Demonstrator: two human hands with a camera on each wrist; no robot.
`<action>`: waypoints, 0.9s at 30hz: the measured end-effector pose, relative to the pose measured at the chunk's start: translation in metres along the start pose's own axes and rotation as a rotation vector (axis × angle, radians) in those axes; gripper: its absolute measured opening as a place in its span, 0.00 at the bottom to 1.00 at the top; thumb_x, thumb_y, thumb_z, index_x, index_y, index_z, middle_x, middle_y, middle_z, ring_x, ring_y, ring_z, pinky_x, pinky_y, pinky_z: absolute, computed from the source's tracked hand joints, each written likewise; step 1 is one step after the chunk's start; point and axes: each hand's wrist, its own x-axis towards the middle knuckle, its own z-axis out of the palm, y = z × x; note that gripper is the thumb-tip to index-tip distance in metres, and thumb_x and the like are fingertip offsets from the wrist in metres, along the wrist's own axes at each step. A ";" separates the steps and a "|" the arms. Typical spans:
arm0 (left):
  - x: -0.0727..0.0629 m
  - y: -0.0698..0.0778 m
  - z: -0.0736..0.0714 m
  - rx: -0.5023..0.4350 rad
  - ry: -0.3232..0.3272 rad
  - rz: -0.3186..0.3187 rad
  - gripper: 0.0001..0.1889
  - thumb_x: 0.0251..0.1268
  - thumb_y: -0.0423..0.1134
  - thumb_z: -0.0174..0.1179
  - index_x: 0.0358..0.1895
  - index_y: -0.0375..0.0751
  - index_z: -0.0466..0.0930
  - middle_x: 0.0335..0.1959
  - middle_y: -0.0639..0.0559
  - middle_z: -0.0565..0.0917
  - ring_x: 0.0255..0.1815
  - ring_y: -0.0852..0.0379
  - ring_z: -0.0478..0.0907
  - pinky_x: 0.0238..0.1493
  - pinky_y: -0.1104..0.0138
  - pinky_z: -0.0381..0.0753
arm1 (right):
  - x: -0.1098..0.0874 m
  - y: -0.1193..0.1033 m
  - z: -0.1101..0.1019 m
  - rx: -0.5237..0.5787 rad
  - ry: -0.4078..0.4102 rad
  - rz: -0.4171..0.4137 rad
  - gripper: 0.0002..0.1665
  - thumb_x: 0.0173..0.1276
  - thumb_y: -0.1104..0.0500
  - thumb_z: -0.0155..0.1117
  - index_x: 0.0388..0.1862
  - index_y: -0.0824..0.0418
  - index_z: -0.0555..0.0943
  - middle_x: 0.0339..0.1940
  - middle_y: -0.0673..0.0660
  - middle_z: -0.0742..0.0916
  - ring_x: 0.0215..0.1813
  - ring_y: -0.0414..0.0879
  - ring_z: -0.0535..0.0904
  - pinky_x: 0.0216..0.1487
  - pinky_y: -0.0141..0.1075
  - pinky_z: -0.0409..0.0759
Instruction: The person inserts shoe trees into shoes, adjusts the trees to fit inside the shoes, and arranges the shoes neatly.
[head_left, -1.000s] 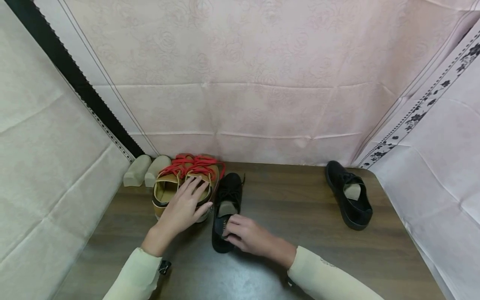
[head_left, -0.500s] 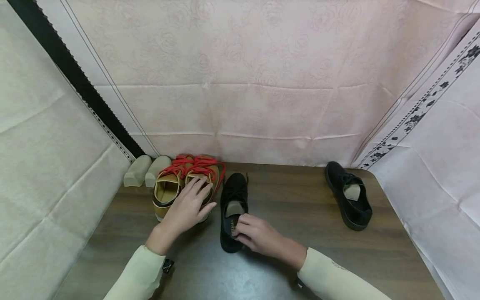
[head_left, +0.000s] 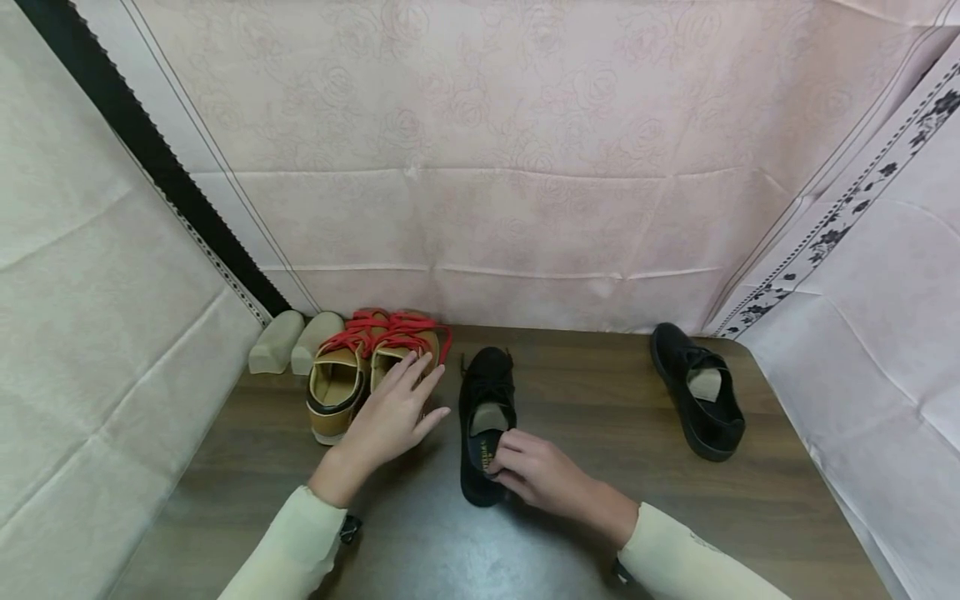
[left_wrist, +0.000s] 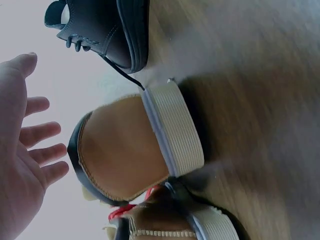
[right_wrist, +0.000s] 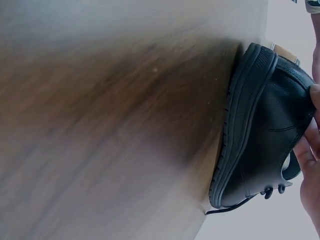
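Note:
My right hand (head_left: 543,475) pinches the right rim of a black lace-up shoe (head_left: 476,492), thumb on one side and fingers inside the opening. The shoe stands on the wooden surface with its toe pointing away; a pale insert (head_left: 489,418) sits inside it. Against the surface, its sole shows in the right wrist view, where the shoe (right_wrist: 270,135) appears from the side. Over the right-hand tan shoe (left_wrist: 122,147) hovers my left hand (head_left: 390,421), fingers straight and spread, holding nothing. In the head view that hand hides much of this shoe's heel.
The other tan shoe (head_left: 328,421) with red laces stands left of its mate. Two pale shoe inserts (head_left: 276,343) lie at the far left by the cloth wall. A second black shoe (head_left: 693,400) with an insert stands at the right. Cloth walls (head_left: 525,225) surround the wooden surface (head_left: 592,400).
The black shoe has slid right, away from the tan pair, with my right hand gripping its rim. My left hand has shifted slightly right, its fingers still spread.

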 end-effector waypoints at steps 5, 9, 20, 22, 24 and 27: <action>0.004 0.008 0.004 0.014 -0.014 0.022 0.34 0.74 0.59 0.59 0.74 0.41 0.72 0.76 0.36 0.70 0.77 0.34 0.65 0.77 0.45 0.65 | -0.006 0.000 -0.006 0.005 0.002 0.024 0.14 0.59 0.68 0.78 0.39 0.55 0.84 0.40 0.46 0.83 0.43 0.36 0.80 0.49 0.21 0.80; 0.007 0.016 0.007 0.010 -0.016 0.033 0.35 0.74 0.59 0.59 0.74 0.41 0.72 0.76 0.36 0.70 0.78 0.34 0.65 0.77 0.46 0.64 | -0.012 0.000 -0.012 0.013 -0.004 0.061 0.14 0.59 0.68 0.78 0.39 0.55 0.84 0.42 0.46 0.83 0.45 0.36 0.81 0.49 0.22 0.80; 0.013 0.031 0.017 0.009 -0.055 0.055 0.35 0.75 0.61 0.57 0.75 0.41 0.71 0.77 0.37 0.69 0.79 0.36 0.63 0.76 0.44 0.66 | -0.029 0.005 -0.020 0.001 0.000 0.109 0.14 0.58 0.68 0.78 0.38 0.54 0.84 0.42 0.46 0.84 0.47 0.37 0.81 0.50 0.25 0.82; 0.014 0.032 0.018 0.008 -0.053 0.056 0.35 0.75 0.61 0.57 0.75 0.41 0.71 0.77 0.37 0.69 0.79 0.37 0.63 0.76 0.44 0.66 | -0.032 0.007 -0.022 -0.008 0.007 0.108 0.15 0.58 0.68 0.79 0.38 0.53 0.84 0.42 0.45 0.83 0.47 0.37 0.81 0.49 0.24 0.82; 0.015 0.034 0.019 0.011 -0.053 0.058 0.35 0.75 0.61 0.57 0.75 0.41 0.71 0.77 0.37 0.68 0.80 0.37 0.63 0.77 0.45 0.65 | -0.035 0.008 -0.024 -0.013 0.011 0.105 0.15 0.58 0.68 0.78 0.39 0.53 0.84 0.42 0.45 0.82 0.47 0.37 0.81 0.49 0.24 0.81; 0.017 0.036 0.020 0.015 -0.059 0.063 0.34 0.75 0.61 0.57 0.74 0.41 0.72 0.77 0.38 0.68 0.80 0.38 0.62 0.78 0.46 0.63 | -0.039 0.010 -0.027 -0.018 0.008 0.110 0.15 0.58 0.68 0.78 0.39 0.53 0.85 0.42 0.45 0.82 0.47 0.37 0.81 0.50 0.25 0.82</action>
